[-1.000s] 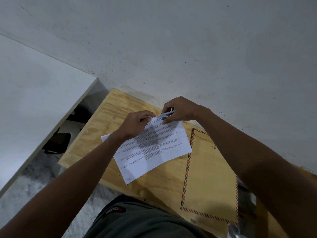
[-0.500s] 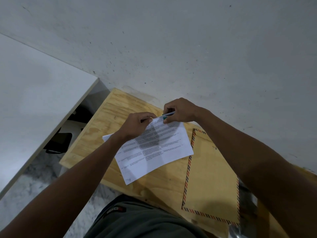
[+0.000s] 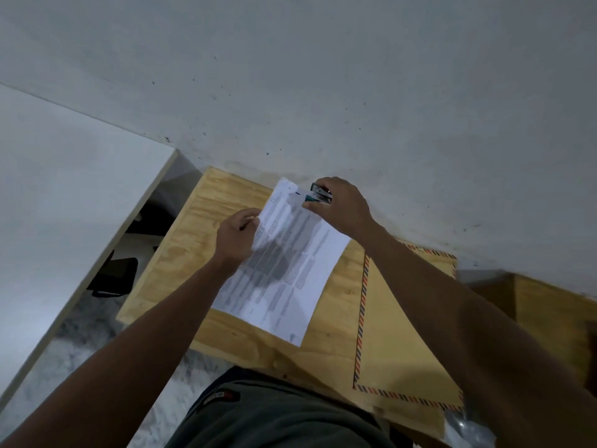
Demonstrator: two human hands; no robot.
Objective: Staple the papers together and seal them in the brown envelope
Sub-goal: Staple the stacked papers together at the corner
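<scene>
White printed papers (image 3: 287, 263) are held just above a small plywood table (image 3: 193, 240). My left hand (image 3: 237, 236) pinches their left edge. My right hand (image 3: 339, 205) grips a small teal and metal stapler (image 3: 318, 196) at the sheets' top right corner, by the wall. The brown envelope (image 3: 394, 334), edged with red and blue stripes, lies flat on the table to the right; my right forearm crosses over its upper part.
A grey wall (image 3: 355, 92) rises right behind the table. A white tabletop (image 3: 64, 205) stands to the left, with a dark chair (image 3: 113, 276) below it. Clear plastic (image 3: 468, 428) shows at the bottom right. My lap fills the bottom centre.
The papers have turned from lying crosswise to pointing away toward the wall. The stapler now shows more fully in my right hand at the top corner. My left hand moved to the left edge.
</scene>
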